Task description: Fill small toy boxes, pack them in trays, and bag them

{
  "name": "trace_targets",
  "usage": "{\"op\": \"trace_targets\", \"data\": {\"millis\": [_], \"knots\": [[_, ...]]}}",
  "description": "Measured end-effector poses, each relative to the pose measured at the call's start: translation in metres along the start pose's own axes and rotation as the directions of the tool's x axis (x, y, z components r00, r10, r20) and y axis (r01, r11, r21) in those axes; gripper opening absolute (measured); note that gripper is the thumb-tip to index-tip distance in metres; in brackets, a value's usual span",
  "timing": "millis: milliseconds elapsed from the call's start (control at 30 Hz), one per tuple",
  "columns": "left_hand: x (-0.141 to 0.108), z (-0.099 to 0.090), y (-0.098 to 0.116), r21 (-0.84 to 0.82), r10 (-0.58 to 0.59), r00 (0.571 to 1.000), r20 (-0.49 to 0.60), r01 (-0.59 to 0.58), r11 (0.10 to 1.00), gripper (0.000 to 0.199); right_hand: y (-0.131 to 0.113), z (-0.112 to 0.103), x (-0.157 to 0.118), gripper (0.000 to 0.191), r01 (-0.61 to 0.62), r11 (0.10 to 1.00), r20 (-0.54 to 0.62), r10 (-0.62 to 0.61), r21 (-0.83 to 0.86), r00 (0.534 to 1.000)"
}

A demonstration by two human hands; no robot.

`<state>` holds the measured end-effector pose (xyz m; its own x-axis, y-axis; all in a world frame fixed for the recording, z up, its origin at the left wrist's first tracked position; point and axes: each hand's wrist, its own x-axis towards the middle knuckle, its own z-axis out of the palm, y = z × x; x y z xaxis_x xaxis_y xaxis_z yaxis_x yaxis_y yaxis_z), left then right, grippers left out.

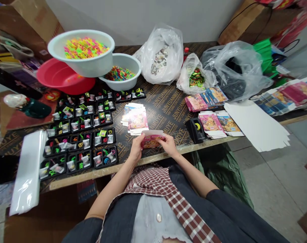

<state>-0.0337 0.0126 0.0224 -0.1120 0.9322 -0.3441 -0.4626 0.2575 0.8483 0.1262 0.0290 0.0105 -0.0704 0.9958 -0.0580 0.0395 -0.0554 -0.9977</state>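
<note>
Near the table's front edge, my left hand (136, 147) and my right hand (168, 145) hold a pink printed cardboard box (152, 141) between them. My left fingers grip its left end, and my right thumb and fingers pinch its right side. A pale flap stands up along the box's far edge. Just beyond it lies a small pile of flat printed boxes (137, 120), pink ones and blue ones. To the left of my hands are rows of black trays (105, 157) with small colourful toys and little white packets in their compartments.
White basins (81, 64) of colourful pieces and a red basin (64, 81) stand at the back left. Plastic bags (166, 50) line the back. Stacked printed boxes (211, 125), a black tape dispenser (195, 131) and white sheets (254, 125) lie right. Clear plastic sleeves (28, 168) overhang the left edge.
</note>
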Motion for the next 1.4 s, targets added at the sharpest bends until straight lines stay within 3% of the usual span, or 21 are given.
{"op": "trace_targets", "data": {"millis": [133,200,333,433,533,600,667,833,933,1000,1067,1167,1267,1333,1400], "knots": [[-0.002,0.002,-0.006,-0.104,-0.026,0.994,-0.103,0.015,0.994,0.026,0.000,0.014,-0.004,0.041,-0.064,0.949,-0.066,0.089,0.308,0.994],[-0.002,0.000,-0.004,-0.120,-0.042,0.995,-0.096,0.030,0.992,0.020,-0.001,0.017,-0.003,0.036,-0.119,0.923,-0.052,0.148,0.366,0.988],[-0.002,-0.001,0.003,-0.091,-0.072,0.997,-0.036,0.068,0.993,0.019,-0.003,0.014,0.000,0.015,-0.156,0.945,-0.024,0.170,0.288,0.985],[-0.004,0.004,0.002,-0.088,-0.045,0.997,-0.056,0.040,0.995,0.026,-0.004,0.016,0.000,0.015,-0.080,0.958,-0.096,0.110,0.274,0.989],[-0.010,0.010,-0.003,-0.082,0.047,0.994,-0.100,-0.055,0.995,0.015,-0.004,0.021,-0.004,0.010,0.010,0.951,-0.167,0.044,0.310,0.985],[-0.015,0.012,-0.007,-0.073,0.087,0.993,-0.082,-0.093,0.993,0.008,-0.003,0.021,-0.008,0.014,0.043,0.951,-0.203,0.021,0.308,0.979],[-0.019,0.012,-0.010,-0.060,0.112,0.992,-0.062,-0.116,0.992,0.013,-0.003,0.019,-0.011,0.019,0.045,0.966,-0.226,0.014,0.253,0.974],[-0.021,0.004,-0.012,0.023,0.148,0.989,-0.012,-0.148,0.989,0.032,-0.006,0.006,-0.015,0.021,0.046,0.994,-0.170,-0.029,0.099,0.985],[-0.019,-0.005,-0.013,0.182,0.207,0.975,0.077,-0.218,0.959,0.031,-0.009,-0.003,-0.013,0.021,0.055,0.998,-0.095,-0.053,0.026,0.994],[-0.018,-0.013,-0.014,0.331,0.327,0.932,0.157,-0.361,0.872,0.025,-0.009,-0.010,-0.011,0.023,0.073,0.997,-0.024,-0.073,0.000,0.997],[-0.018,-0.022,-0.016,0.444,0.452,0.849,0.276,-0.529,0.723,0.021,-0.008,-0.017,-0.008,0.023,0.099,0.995,0.044,-0.098,-0.009,0.994],[-0.018,-0.035,-0.019,0.494,0.572,0.674,0.468,-0.736,0.463,0.016,-0.003,-0.030,-0.007,0.019,0.163,0.985,0.128,-0.155,-0.052,0.980],[-0.018,-0.037,-0.022,0.486,0.653,0.505,0.564,-0.843,0.232,0.012,0.005,-0.037,-0.010,0.012,0.303,0.945,0.199,-0.276,-0.121,0.940],[-0.018,-0.030,-0.022,0.509,0.659,0.457,0.597,-0.851,0.128,0.007,0.011,-0.038,-0.012,0.012,0.397,0.901,0.221,-0.357,-0.176,0.907],[-0.016,-0.018,-0.020,0.552,0.605,0.471,0.643,-0.832,0.061,0.007,0.013,-0.039,-0.015,0.016,0.459,0.854,0.236,-0.407,-0.246,0.882]]}}
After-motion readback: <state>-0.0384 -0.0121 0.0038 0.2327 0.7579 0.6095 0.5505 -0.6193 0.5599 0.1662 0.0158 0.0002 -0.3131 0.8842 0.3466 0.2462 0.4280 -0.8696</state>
